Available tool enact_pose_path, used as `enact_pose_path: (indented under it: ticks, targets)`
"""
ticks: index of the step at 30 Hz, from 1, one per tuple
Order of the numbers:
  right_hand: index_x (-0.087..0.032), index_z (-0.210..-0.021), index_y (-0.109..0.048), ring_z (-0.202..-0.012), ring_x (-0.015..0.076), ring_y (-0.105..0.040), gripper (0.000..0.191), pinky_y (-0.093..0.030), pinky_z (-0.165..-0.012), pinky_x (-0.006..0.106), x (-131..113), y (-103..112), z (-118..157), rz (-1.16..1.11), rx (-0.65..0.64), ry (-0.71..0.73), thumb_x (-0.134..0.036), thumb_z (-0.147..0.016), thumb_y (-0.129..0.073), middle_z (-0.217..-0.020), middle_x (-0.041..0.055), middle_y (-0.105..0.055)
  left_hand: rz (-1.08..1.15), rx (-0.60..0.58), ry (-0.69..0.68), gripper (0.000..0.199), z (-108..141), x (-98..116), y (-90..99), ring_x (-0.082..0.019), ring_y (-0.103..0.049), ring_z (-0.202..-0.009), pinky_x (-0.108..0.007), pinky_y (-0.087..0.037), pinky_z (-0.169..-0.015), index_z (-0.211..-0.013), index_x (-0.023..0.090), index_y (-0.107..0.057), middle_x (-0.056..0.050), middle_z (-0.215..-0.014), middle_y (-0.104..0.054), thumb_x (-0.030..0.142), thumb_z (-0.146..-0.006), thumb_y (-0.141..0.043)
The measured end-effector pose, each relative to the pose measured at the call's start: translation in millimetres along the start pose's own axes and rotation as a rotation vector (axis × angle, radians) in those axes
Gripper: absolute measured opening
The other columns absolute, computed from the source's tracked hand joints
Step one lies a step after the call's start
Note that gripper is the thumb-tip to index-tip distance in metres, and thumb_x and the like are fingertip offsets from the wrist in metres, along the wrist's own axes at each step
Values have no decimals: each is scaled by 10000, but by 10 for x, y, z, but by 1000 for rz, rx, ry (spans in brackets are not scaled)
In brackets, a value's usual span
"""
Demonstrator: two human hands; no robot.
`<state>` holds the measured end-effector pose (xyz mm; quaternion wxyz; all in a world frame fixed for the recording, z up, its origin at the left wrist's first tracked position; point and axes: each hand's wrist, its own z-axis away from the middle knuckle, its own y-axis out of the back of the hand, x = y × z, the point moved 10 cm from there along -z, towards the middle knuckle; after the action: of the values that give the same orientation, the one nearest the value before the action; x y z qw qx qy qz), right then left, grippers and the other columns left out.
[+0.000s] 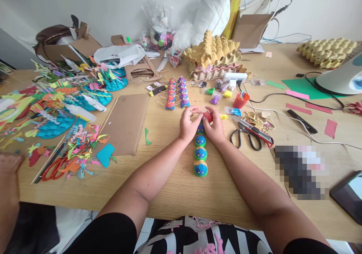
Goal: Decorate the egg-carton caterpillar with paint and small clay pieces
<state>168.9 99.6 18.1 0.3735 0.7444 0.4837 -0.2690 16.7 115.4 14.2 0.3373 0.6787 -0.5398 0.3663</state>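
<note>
My right hand is closed on a small lump of red modelling clay; whether it is in a plastic bag I cannot tell. Close beside it, my left hand has its thumb and fingers pinched, and what lies between them is too small to make out. Below both hands, an egg-carton caterpillar painted blue and green, with small faces on its bumps, lies lengthwise; its far end is partly hidden. Beyond stand a red-and-blue caterpillar and a purple-and-blue caterpillar, with pins sticking out.
Bagged clay, a red cup, scissors and a red cutter lie right. Cardboard, paper scraps and glue bottles are left. Egg trays stand behind. Another person's hand rests far left.
</note>
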Motion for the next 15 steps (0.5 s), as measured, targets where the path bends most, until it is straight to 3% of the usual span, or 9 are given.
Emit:
enact_pose_path:
  ticks: [9,15]
  targets:
    - [-242,-1336,-562,-1097,248,-669,408,-563,-1018,470,-63,3,-4,12,-11,32,-203,-930,-558,-1206,108,-707,35,-83,-28,292,5,-23,-89,-202,-749,-1112,-416,-558,-1078,-1194,240,-628,-95,-1222,-732,322,-931,-726]
    - [-219,-1396,-538,-972,235,-670,448,-568,-952,457,-7,50,4,-72,31,-45,-365,-976,-593,-1047,78,-691,-13,-24,-53,324,-2,40,-22,-204,-724,-1114,-390,-554,-1013,-1211,251,-634,-92,-1234,-737,312,-913,-745]
